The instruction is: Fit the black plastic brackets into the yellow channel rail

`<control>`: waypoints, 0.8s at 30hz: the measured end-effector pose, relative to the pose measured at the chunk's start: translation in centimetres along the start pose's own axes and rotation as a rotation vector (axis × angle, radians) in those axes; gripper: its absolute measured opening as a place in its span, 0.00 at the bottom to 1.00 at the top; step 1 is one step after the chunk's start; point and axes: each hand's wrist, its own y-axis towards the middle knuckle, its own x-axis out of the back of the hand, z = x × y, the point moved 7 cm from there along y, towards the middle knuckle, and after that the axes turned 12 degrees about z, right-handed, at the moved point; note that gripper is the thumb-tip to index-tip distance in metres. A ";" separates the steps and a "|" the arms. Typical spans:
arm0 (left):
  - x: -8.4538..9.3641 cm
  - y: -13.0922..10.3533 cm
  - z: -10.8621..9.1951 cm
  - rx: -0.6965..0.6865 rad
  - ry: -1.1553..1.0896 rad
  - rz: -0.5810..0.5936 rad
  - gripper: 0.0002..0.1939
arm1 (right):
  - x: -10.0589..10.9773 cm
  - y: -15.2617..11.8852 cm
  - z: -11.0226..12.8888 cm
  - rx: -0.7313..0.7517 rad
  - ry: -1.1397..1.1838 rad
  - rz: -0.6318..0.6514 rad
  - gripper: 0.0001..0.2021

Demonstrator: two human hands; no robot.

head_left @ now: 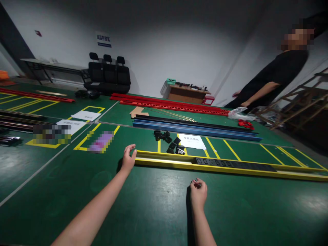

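Observation:
A long yellow channel lies across the green table in front of me. Black socket modules sit in a row inside its middle and right part. My left hand is at the channel's left end, thumb and fingers apart, seemingly touching that end. Nearer to me, my right hand hovers over the table with curled fingers. Something small and dark may be in them, but I cannot make it out. Behind the channel lie several loose black pieces beside a white printed sheet.
Blue rails and red rails lie farther back. Dark metal strips are at the left, near paper sheets. A person in black stands at the right, by a wooden rack. Black seats stand against the wall.

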 end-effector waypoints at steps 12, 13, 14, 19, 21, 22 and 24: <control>-11.1 0.5 -11.0 -0.176 0.141 0.308 0.12 | 0.4 -0.6 1.6 0.067 -0.023 -0.043 0.09; -11.2 -0.3 -11.3 -0.175 0.123 0.322 0.12 | 0.4 -0.6 1.7 0.066 -0.028 -0.039 0.10; -11.1 -1.2 -11.7 -0.171 0.108 0.337 0.12 | 0.4 -0.6 1.8 0.065 -0.033 -0.035 0.10; -8.3 -6.1 -13.5 -0.097 0.004 0.381 0.12 | 0.5 -0.7 1.8 0.054 -0.034 -0.052 0.13; -6.0 -8.3 -14.9 -0.079 -0.057 0.403 0.13 | 0.4 -0.7 1.5 0.044 0.002 -0.052 0.15; -4.7 -9.3 -15.8 -0.065 -0.082 0.434 0.13 | 0.4 -0.7 1.3 0.038 0.026 -0.046 0.15; -2.1 -11.2 -18.1 -0.047 -0.097 0.560 0.13 | 0.3 -0.6 1.0 0.023 0.079 -0.023 0.17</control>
